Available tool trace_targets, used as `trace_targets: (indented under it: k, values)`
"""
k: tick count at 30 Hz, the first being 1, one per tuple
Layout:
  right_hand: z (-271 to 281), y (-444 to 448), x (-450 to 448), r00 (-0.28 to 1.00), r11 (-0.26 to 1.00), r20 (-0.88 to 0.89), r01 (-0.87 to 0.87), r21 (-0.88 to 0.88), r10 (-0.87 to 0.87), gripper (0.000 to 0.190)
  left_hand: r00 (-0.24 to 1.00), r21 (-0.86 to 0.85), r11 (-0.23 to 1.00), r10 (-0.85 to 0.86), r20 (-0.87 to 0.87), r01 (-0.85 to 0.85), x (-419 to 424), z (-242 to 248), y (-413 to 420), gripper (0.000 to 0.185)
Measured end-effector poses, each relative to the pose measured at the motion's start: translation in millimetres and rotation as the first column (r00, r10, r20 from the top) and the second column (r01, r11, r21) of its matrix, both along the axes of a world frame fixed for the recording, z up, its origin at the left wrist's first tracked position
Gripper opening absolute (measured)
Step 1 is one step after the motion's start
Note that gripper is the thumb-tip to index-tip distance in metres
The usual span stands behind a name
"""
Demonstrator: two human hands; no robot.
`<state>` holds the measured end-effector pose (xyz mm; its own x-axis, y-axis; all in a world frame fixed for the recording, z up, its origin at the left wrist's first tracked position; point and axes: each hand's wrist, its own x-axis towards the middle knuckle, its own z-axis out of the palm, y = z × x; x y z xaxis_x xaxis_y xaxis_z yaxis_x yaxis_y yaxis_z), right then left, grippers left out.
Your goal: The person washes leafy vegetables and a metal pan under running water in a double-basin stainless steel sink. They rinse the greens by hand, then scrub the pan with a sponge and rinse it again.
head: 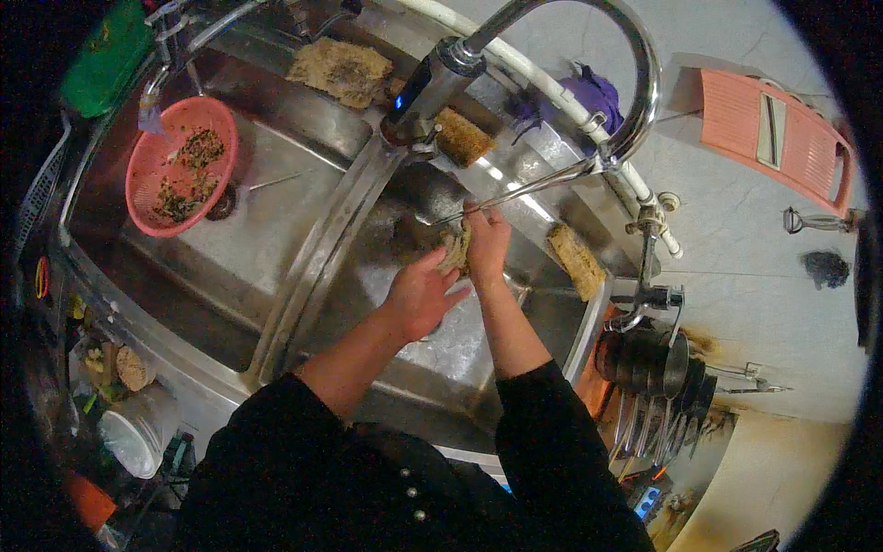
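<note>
Over the right basin of a stainless steel double sink (324, 248), both hands are at a wet, crumpled cloth or scouring pad (453, 250), whose exact kind I cannot tell. My right hand (488, 241) grips its right side, just under the metal spout of the tap (531, 185). My left hand (424, 293) lies against its lower left side, with the fingers spread and the palm partly turned up. Water seems to fall near the cloth. In the left basin a pink plastic colander (232, 148) holds chopped food scraps.
Worn sponges or pads (341, 72), (463, 136) lie on the back ledge, and another sponge (578, 262) at the right rim. A pink grater (745, 124) hangs on the wall. Stacked pans (641, 362) stand at the right; a white tub (131, 441) is at the lower left.
</note>
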<state>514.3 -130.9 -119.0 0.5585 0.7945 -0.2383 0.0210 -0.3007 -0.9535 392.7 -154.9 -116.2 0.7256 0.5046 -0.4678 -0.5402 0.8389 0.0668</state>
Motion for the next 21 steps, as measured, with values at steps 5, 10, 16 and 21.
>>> trace_targets:
  k: [5, 10, 16, 21]
  values:
    - [27, -15, -51, 0.939, 0.959, 0.227, -0.277, 0.058, 0.257, 0.017, 0.997, -0.157, 0.986, 0.055, 0.047, -0.047, -7, -70, 19, 0.062]
    - [15, -41, -80, 0.739, 0.877, 0.616, -0.455, 0.158, 0.272, 0.016, 0.961, 0.028, 0.976, 0.207, 0.182, -0.215, 1, -111, 24, 0.046]
    - [0, 4, -38, 0.959, 0.991, 0.271, -0.059, -0.117, 0.089, 0.022, 0.902, -0.001, 0.981, 0.177, -0.395, -0.193, 36, -61, 20, 0.038]
    - [-20, -15, -62, 0.964, 0.999, 0.267, -0.004, 0.038, -0.006, 0.030, 0.928, 0.001, 0.932, 0.360, 0.096, -0.362, 28, -89, 27, 0.030]
